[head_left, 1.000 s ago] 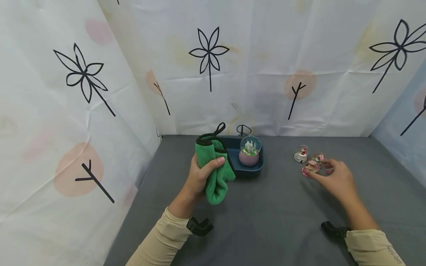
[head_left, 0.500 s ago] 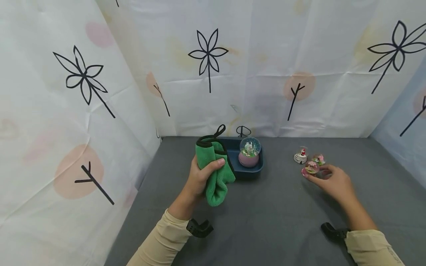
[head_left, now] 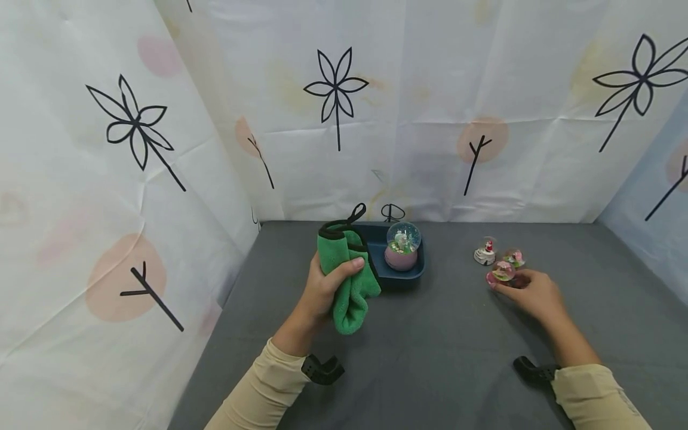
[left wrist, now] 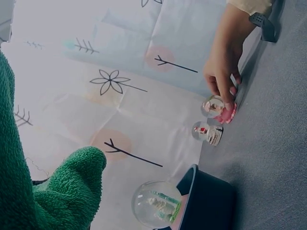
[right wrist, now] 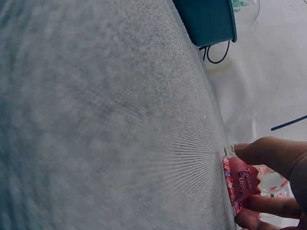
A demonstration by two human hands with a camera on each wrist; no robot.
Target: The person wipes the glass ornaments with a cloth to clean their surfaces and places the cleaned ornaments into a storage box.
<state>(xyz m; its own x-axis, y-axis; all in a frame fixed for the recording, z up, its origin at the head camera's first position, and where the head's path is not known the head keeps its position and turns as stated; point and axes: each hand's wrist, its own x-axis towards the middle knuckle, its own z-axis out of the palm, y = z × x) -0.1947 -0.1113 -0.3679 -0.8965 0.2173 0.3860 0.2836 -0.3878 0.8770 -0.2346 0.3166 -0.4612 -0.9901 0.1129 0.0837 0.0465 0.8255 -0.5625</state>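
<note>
My left hand (head_left: 321,289) grips a folded green towel (head_left: 350,307) with black edging and a hanging loop, raised in front of a dark blue tray (head_left: 405,280). Terry folds of the towel fill the left side of the left wrist view. On the right, my right hand (head_left: 540,297) pinches a small pink-based snow globe (head_left: 504,270) between thumb and fingers. The right wrist view shows lettering on its pink base (right wrist: 244,179), low at the grey cloth. Just behind it stand another small snow globe (head_left: 515,258) with pink and green inside and a white-based snow globe (head_left: 485,254).
A larger snow globe (head_left: 401,255) with a pale pink base sits inside the tray, whose left part is hidden by the towel. Grey cloth (head_left: 430,346) covers the table. White printed curtains (head_left: 419,119) close off the back and sides.
My right hand has drawn in lower and closer around the pink-based snow globe, uncovering the small one behind it. The left hand and towel have hardly moved.
</note>
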